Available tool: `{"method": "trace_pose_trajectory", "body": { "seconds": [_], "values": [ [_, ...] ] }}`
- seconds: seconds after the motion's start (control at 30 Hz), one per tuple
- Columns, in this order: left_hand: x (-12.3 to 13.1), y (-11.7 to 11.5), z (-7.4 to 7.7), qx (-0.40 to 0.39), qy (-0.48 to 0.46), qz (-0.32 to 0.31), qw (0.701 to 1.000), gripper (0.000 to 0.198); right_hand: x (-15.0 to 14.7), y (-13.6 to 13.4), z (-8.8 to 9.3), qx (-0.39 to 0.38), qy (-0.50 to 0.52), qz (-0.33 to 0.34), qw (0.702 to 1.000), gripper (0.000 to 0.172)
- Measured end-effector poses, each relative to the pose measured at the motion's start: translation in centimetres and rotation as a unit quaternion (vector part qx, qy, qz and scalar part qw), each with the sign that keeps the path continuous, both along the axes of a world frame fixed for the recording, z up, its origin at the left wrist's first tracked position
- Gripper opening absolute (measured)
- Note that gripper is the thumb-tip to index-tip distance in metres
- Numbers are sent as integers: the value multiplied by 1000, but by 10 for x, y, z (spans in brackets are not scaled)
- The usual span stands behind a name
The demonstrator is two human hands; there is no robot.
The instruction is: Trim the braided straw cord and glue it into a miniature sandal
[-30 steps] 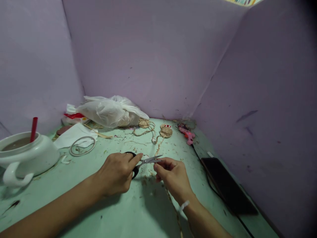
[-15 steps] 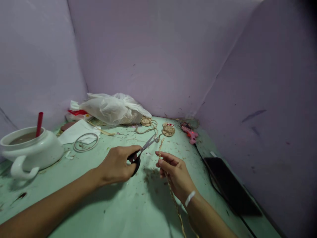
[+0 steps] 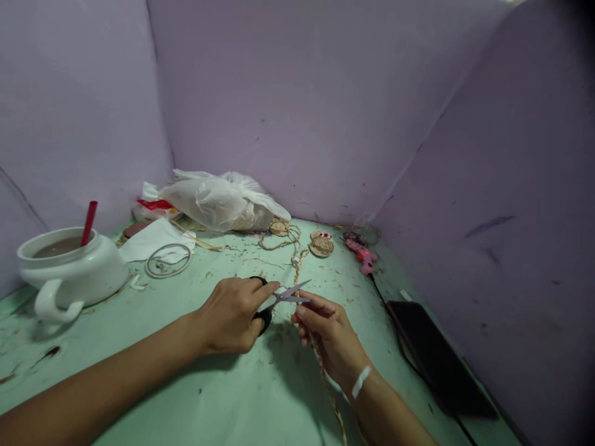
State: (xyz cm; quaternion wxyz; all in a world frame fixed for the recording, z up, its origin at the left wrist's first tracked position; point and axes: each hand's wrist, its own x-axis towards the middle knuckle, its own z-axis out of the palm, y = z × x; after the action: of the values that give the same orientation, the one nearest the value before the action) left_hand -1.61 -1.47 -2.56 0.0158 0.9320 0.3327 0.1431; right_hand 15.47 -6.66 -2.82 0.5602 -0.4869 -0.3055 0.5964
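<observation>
My left hand (image 3: 237,313) grips black-handled scissors (image 3: 280,298) by the finger loops. Their blades are apart and point right, with a braided straw cord (image 3: 299,267) running between or just behind them; I cannot tell which. My right hand (image 3: 328,322) pinches that cord between thumb and fingers, close below the blades. From my fingers the cord hangs down toward the bottom edge. Its upper end runs back over the table to looped cord beside a small coiled straw disc (image 3: 279,227). Another coiled disc (image 3: 321,246) has red-and-white beads along its top.
On the left stands a white handled pot (image 3: 77,272) with brown liquid and a red stick. Behind lie a metal ring (image 3: 168,261), white paper (image 3: 155,240) and a plastic bag (image 3: 223,201). Rightward are a pink glue gun (image 3: 362,255), its cable and a black phone (image 3: 437,356).
The scissors have swung from pointing up and away to pointing right, and moved nearer my right hand, with blades now at the cord. The view has shifted slightly left.
</observation>
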Motion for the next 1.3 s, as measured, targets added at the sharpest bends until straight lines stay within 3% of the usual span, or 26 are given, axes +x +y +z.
{"method": "trace_pose_trajectory", "body": {
  "seconds": [0.2, 0.4, 0.6, 0.7, 0.8, 0.9, 1.0, 1.1, 1.2, 1.3],
  "values": [
    [0, 0, -7, -1, 12, -13, 1000, 59, -1, 1, -3, 9, -4, 1, 1000, 32],
    [1, -1, -10, -60, -3, -31, 998, 59, 0, 1, -6, 18, -34, 13, 999, 17],
    [1, -1, -8, -123, -63, -47, 989, 42, -1, 1, -3, 10, -26, 3, 1000, 32],
    [2, 3, -6, -160, -143, -24, 977, 28, -1, 2, -4, -7, -4, -8, 1000, 41],
    [6, 8, -3, -258, -289, 51, 921, 25, -1, 2, -5, -11, -2, -4, 1000, 45],
    [9, 14, -2, -426, -408, 124, 798, 34, -4, -1, -5, -6, -39, 40, 998, 39],
    [10, 17, -3, -537, -460, 136, 694, 42, -10, -7, -8, -3, -96, 166, 981, 32],
    [8, 20, -4, -597, -491, 116, 624, 43, -16, -13, -13, -11, -132, 242, 961, 29],
    [5, 24, 0, -580, -531, 110, 608, 45, -17, -13, -17, -16, -163, 253, 954, 28],
    [2, 27, 10, -493, -567, 110, 651, 45, -15, -9, -20, -9, -167, 238, 957, 29]
  ]
}}
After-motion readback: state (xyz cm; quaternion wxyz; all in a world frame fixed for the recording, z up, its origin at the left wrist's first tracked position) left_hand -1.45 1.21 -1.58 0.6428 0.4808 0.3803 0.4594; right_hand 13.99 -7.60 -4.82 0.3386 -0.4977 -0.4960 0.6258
